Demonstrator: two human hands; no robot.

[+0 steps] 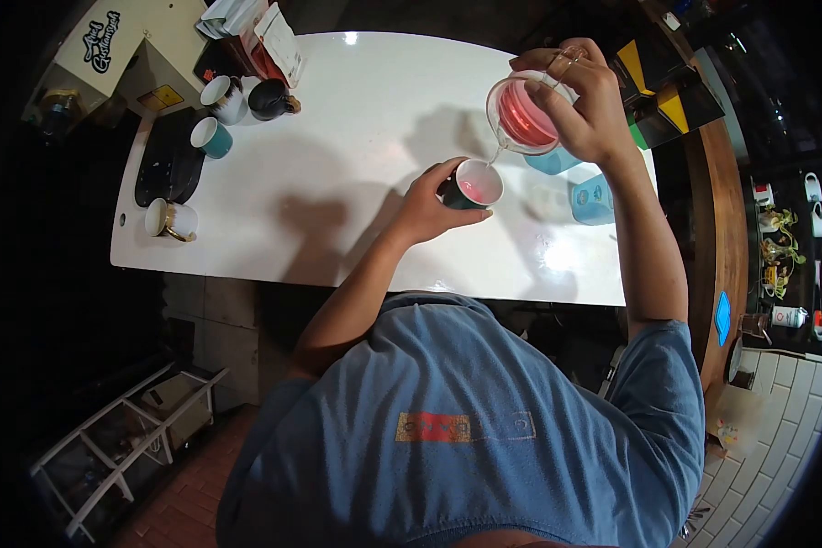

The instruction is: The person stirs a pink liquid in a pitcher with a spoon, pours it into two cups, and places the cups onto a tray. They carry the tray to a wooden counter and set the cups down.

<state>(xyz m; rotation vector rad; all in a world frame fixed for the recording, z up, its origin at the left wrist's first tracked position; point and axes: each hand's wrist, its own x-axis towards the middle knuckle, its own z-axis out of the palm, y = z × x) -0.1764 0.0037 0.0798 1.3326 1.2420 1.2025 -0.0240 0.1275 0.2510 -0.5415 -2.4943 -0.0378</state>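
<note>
My left hand (429, 205) is wrapped round a dark cup (478, 184) with a white inside, which has some pink liquid in it. Above and to the right of it, my right hand (583, 102) grips a glass pitcher (523, 117) by its handle side. Pink-red liquid fills part of the tilted pitcher, and a thin stream runs from its spout down to the cup. Behind the pitcher, partly covered by it, is a light blue container (553, 163). A second blue container (594, 200) stands near my right forearm.
Along the left of the white table (356, 100) stand a teal cup (211, 137), a white mug (171, 219), a white-and-dark mug (225, 99) and a black pot (270, 100). A black tray (167, 160) lies there too. Upright bags (279, 46) stand at the back left, black-and-yellow boxes (676, 110) at the right.
</note>
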